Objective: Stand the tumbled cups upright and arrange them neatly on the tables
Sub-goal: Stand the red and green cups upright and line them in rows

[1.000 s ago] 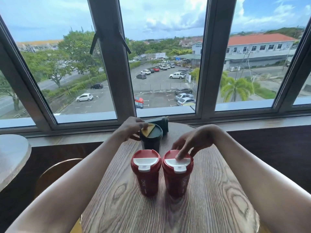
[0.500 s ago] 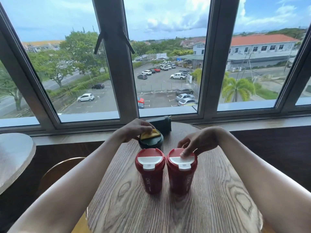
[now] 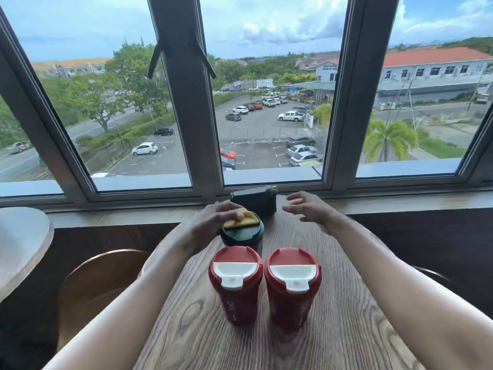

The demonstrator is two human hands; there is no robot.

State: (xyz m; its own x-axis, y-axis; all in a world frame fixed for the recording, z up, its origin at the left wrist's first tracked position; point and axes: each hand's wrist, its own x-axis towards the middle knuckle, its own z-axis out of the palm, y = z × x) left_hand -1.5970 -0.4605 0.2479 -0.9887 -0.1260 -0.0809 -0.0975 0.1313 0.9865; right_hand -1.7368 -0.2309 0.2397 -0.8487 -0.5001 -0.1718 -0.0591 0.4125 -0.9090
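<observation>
Two red cups [image 3: 236,283] [image 3: 292,287] stand upright side by side mid-counter [image 3: 333,329], nearly touching. Behind them an upright green cup [image 3: 241,233] has the left hand [image 3: 213,218] resting on its yellow lid, grip loose. The right hand [image 3: 306,206] hovers open, holding nothing, beside a tipped green cup [image 3: 253,200] lying at the counter's far edge under the window sill [image 3: 400,200]. The counter's right side is bare.

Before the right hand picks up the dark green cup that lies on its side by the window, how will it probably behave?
The lying green cup looks rigid, so it should not deform. On its round side it may roll on the table if nudged. The open right hand should be able to grasp its body.
</observation>
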